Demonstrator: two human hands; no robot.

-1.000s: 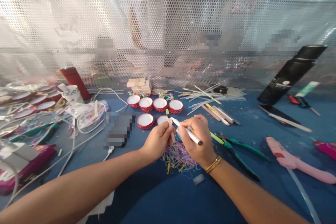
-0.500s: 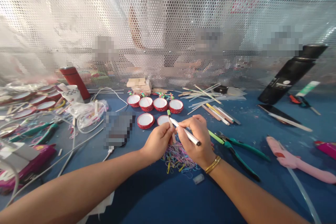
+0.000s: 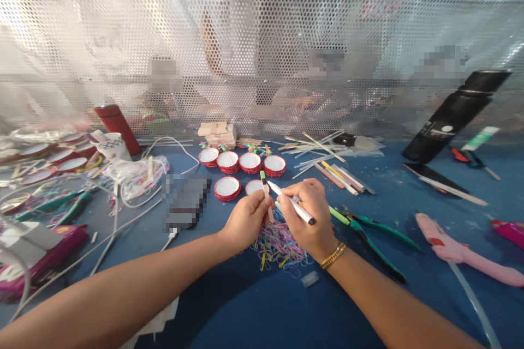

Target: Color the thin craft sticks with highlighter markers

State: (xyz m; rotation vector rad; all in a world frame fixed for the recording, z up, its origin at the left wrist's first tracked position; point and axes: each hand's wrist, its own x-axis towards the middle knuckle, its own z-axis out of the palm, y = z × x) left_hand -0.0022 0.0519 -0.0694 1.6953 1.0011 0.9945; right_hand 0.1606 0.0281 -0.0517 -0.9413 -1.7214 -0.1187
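My left hand [image 3: 245, 219] pinches a flat wooden craft stick [image 3: 266, 190] that points up and away. Its tip is green, with a black band just below. In my right hand [image 3: 309, 218] is a white marker [image 3: 301, 212], its black end toward me and its nib close beside the stick's black band. A green pen-like thing [image 3: 339, 215] shows past the right hand; whether it is held or lies on the table I cannot tell. Below both hands lies a tangled heap of coloured elastic loops [image 3: 280, 248]. Red-rimmed small round drums [image 3: 227, 188] with white faces stand beyond, one partly hidden.
Green-handled pliers [image 3: 379, 237] and a pink glue gun [image 3: 446, 240] lie to the right. Loose sticks [image 3: 344, 177] are behind. A phone [image 3: 188, 202] with a cable, a red flask [image 3: 118, 128] and a black bottle [image 3: 450, 120] stand around. A perforated metal screen [image 3: 254, 38] closes the back.
The marker's nib has drawn slightly away to the right from the stick, and the black band shows more fully. My left hand stays nearly in place.
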